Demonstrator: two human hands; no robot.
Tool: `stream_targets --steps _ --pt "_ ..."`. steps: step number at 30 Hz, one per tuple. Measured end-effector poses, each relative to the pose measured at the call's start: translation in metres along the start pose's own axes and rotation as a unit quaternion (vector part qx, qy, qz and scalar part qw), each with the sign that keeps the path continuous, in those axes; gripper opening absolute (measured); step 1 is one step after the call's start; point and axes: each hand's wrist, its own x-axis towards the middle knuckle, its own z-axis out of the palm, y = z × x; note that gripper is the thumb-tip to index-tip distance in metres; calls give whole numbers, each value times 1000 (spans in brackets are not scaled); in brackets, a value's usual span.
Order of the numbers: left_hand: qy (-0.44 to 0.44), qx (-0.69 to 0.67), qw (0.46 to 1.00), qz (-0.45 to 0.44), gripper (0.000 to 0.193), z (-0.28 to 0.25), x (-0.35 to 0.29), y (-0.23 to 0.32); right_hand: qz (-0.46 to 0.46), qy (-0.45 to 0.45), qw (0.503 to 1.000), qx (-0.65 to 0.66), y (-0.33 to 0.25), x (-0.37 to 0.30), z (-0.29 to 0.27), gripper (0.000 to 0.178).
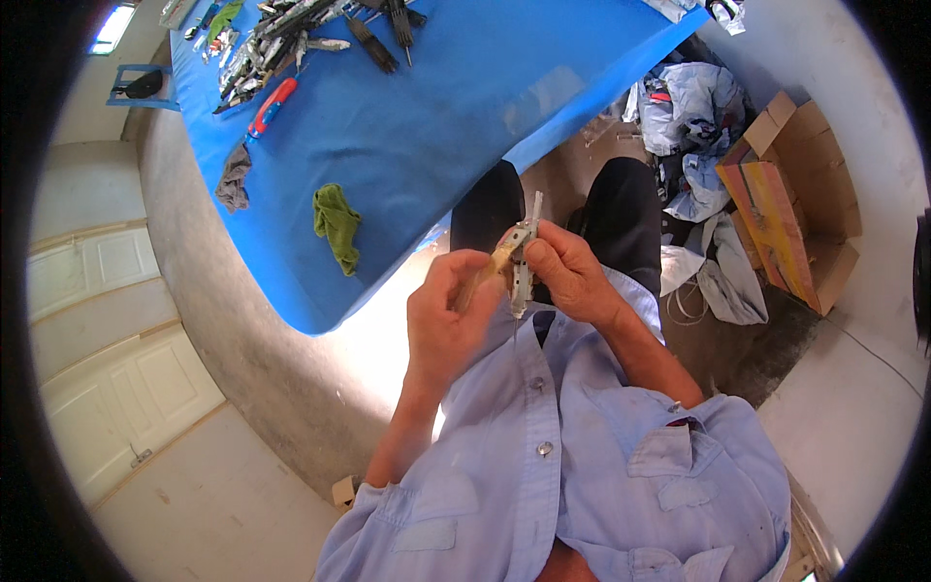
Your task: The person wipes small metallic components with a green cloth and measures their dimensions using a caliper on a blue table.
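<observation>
My right hand (574, 274) is closed round a narrow silver metal part (521, 274) with holes along it, held upright above my lap. The thumb and fingers press on its upper right side. My left hand (448, 308) is closed in a pinch on a yellowish, stick-like tool (501, 257), whose end touches the metal part. Much of the tool's length is hidden by my fingers, and I cannot make out its exact kind. A thin pale piece sticks up above the right fingers.
On the blue-covered table (436, 116) lie a green cloth (337, 228), a grey rag (234, 178), a red-and-blue handled tool (272, 107) and a heap of metal parts (276, 44). To the right are crumpled plastic bags (693, 112) and an open cardboard box (776, 233).
</observation>
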Motion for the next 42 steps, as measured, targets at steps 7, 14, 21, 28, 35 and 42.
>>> stream_targets --steps 7,14,21,28,35,42 --pt "38 46 998 -10 19 9 -9 -2 -22 17 999 27 5 -5 7 40" --pt "53 211 965 146 20 9 -4 -3 1 35 999 11 1 -4 7 52" --pt "78 355 875 319 40 7 8 -17 72 65 992 80 -5 -5 12 53" --pt "59 404 831 377 44 -7 17 -12 79 43 996 22 -12 -9 8 55" --pt "38 431 804 409 45 -16 13 -14 106 35 993 -26 -27 -12 10 55" --pt "10 438 796 419 45 -22 8 -10 130 34 990 28 -28 -14 13 55"
